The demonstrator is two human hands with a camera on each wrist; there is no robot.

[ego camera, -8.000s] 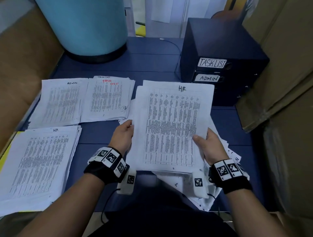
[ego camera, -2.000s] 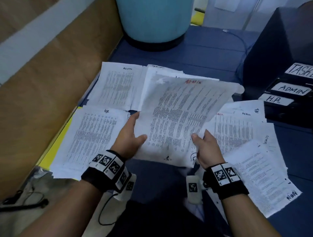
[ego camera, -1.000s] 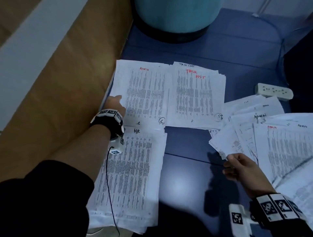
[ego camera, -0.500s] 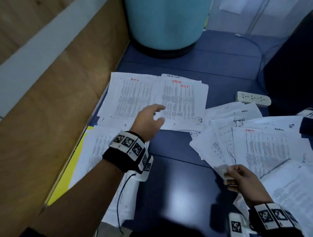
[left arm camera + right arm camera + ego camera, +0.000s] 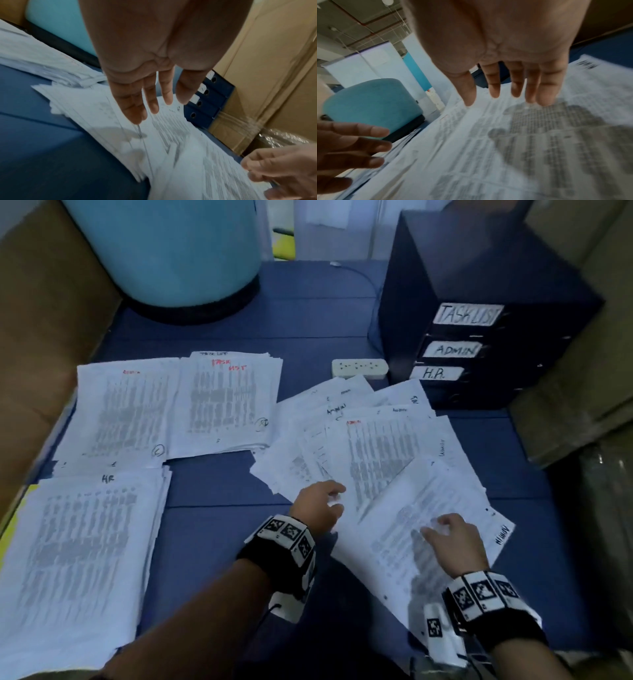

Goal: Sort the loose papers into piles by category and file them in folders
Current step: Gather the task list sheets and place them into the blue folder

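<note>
Since half a second ago, the left hand (image 5: pixel 317 505) is being brought away from the sorted piles at the upper left of the frame and is now being held over the loose papers (image 5: pixel 373 453) in the middle right. Its fingers are being kept straight and spread, and nothing is being held in it. The right hand (image 5: pixel 448 537) is being laid on the top sheet (image 5: pixel 424 522) at the lower right, with fingers stretched out flat; whether the sheet is being pressed or only touched cannot be told, because the picture is blurry.

Three sorted piles are being kept at the left: the ADMIN pile (image 5: pixel 120 412), the TASK LIST pile (image 5: pixel 226 402) and the HR pile (image 5: pixel 78 549). The folder box (image 5: pixel 479 313) is being left closed at the upper right.

Trouble may be coming from the messy fan of loose papers. If one sheet is being pulled fast, others may be dragged along and pushed off the blue table (image 5: pixel 219 529). Two sheets may be picked up stuck together and put in the wrong pile. A label may also be read wrong, since some sheets are being kept turned sideways.
</note>
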